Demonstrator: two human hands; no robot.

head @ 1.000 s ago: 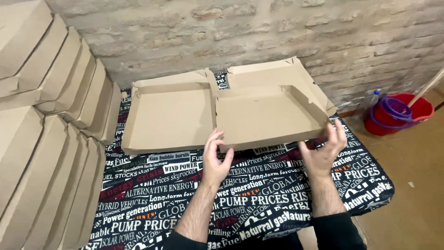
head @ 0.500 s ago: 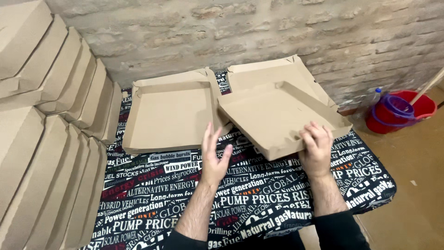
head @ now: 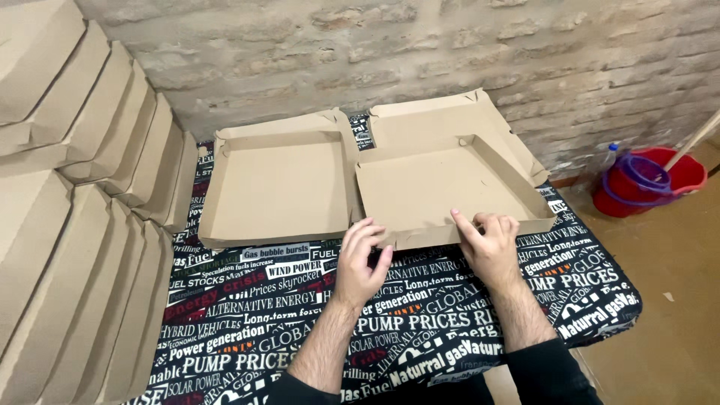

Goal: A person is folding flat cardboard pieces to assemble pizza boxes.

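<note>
**Flat cardboard tray worked at its front edge by two bare hands**

A shallow square tray of plain brown cardboard (head: 442, 191) is seen lying on the table (head: 247, 315), near its right half, and its low front wall is being handled from both sides. The left hand (head: 361, 262) is curled at the tray's front left corner, fingers bent and closed against the cardboard edge, thumb tucked below. The right hand (head: 491, 244) is laid on the front wall further right, fingers pressed together on the folded rim, forefinger stretched along it. Whether the wall is truly pinched or only pressed cannot be told.

Just beside it, to the left, a second open tray (head: 274, 187) of the same matte board is set, its walls raised and its corners creased. A further flat sheet (head: 442, 120) is glimpsed under the worked tray, toward the rough brick wall (head: 375, 52). The table is covered by a glossy black cloth printed all over with lettering. Folded boxes (head: 82, 187) are stacked slantwise along the left. A red bucket (head: 649, 180) is stood on the floor at right.
</note>
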